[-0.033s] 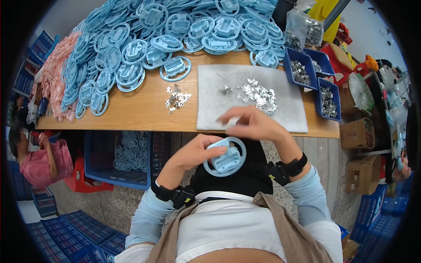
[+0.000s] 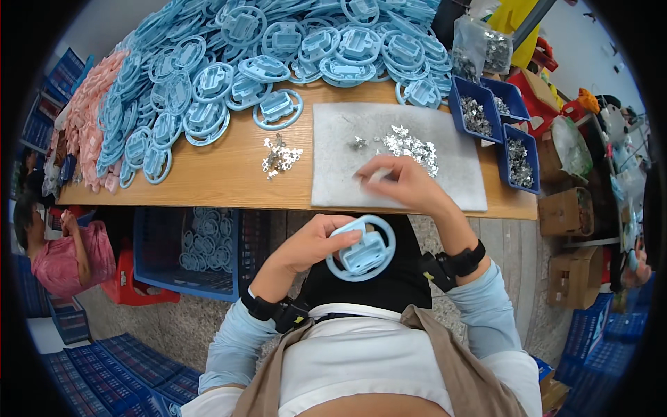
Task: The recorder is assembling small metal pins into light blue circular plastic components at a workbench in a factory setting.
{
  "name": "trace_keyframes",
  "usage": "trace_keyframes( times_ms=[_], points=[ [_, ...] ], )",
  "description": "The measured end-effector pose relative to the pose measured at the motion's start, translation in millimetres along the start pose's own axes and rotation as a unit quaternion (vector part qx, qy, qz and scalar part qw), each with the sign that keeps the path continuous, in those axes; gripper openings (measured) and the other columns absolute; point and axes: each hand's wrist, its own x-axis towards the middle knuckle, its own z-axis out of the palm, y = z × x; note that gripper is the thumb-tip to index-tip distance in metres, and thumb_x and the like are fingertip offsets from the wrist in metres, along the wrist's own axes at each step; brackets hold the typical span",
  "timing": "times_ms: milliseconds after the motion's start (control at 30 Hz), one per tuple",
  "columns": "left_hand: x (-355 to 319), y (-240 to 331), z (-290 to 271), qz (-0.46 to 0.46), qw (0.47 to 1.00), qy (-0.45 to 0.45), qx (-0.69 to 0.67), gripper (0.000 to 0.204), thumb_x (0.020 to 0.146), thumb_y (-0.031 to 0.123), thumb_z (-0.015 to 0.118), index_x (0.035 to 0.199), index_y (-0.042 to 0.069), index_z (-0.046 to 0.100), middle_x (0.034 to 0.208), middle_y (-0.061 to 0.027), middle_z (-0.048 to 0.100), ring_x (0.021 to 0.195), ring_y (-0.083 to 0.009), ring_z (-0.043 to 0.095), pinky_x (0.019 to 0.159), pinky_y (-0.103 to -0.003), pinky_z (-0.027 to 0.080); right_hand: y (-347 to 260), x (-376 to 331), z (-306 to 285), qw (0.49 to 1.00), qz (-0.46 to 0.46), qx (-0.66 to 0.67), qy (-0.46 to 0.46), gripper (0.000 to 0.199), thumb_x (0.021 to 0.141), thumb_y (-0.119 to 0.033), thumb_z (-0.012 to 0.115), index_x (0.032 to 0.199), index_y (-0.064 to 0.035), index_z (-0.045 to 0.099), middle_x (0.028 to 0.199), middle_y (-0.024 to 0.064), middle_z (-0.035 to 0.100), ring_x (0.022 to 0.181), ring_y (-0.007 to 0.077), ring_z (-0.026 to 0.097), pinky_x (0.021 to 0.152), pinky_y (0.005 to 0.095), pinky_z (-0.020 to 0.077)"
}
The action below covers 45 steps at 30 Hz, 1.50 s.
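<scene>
The left hand (image 2: 314, 243) is clamped on a blue ring (image 2: 365, 258), thumb across its upper left side, held over the lap in front of the table; the right hand (image 2: 399, 186) hangs above the mat's front edge, thumb and forefinger bent toward each other and blurred; I cannot tell whether they meet or grip anything; black bands (image 2: 260, 306) circle both wrists; the grey mat (image 2: 332, 156) bears scattered metal bits (image 2: 411, 147); left of it, a smaller cluster (image 2: 281, 158) lies on the table (image 2: 229, 174); 3 blue bins (image 2: 505, 165) stand at the right; behind, a heap of similar rings (image 2: 285, 40) adjoins pink pieces (image 2: 90, 104); a blue crate (image 2: 149, 251) sits below.
</scene>
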Motion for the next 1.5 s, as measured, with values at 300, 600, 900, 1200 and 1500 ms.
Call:
trace_keyframes(
  times_ms=[300,600,900,1200,1500],
  points=[
    [21,-4,8,0.074,0.925,0.192,-0.318,0.032,0.088,0.028,0.056,0.11,0.006,0.049,0.095,-0.0037,0.059,0.081,-0.0103,0.06,0.067,-0.025,0.052,48,32,0,0.902,-0.009,-0.353,0.248,0.019,0.071,-0.017,0.066,0.072,0.002,0.062,0.067,0.0149,0.059,0.062,0.0272,0.057,0.058,0.0357,0.0441],
    [27,-6,5,0.119,0.927,0.279,-0.222,0.033,0.087,0.022,0.058,0.113,0.003,0.05,0.097,-0.0036,0.058,0.085,-0.0097,0.058,0.072,-0.026,0.05,-2,16,8,0.99,-0.022,-0.116,0.078,0.01,0.071,-0.008,0.066,0.075,0.0014,0.062,0.069,0.0054,0.061,0.057,0.0081,0.05,0.054,0.022,0.0402],
    [26,-9,2,0.108,0.931,0.264,-0.227,0.033,0.09,0.021,0.053,0.118,0.004,0.047,0.1,-0.0036,0.056,0.088,-0.0097,0.057,0.073,-0.026,0.05,-4,18,29,0.945,-0.213,-0.241,0.056,0.014,0.074,0.002,0.057,0.087,-0.0008,0.061,0.082,0.0139,0.056,0.069,0.0321,0.057,0.058,0.0355,0.0454],
    [26,-10,4,0.109,0.929,0.275,-0.223,0.03,0.09,0.02,0.052,0.116,0.006,0.048,0.097,-0.0026,0.057,0.085,-0.0089,0.058,0.07,-0.026,0.05,-12,20,30,0.907,-0.175,-0.384,-0.011,0.015,0.071,0.003,0.057,0.086,0.0005,0.058,0.081,0.0135,0.053,0.07,0.0334,0.058,0.06,0.0387,0.0472],
    [26,-11,2,0.114,0.93,0.272,-0.221,0.025,0.091,0.02,0.051,0.112,0.006,0.049,0.095,-0.0025,0.057,0.084,-0.0089,0.058,0.07,-0.026,0.05,-24,19,34,0.901,-0.176,-0.396,-0.023,0.022,0.071,0.002,0.057,0.093,-0.0017,0.054,0.082,0.0131,0.053,0.07,0.0339,0.058,0.06,0.0394,0.0476]
  ],
)
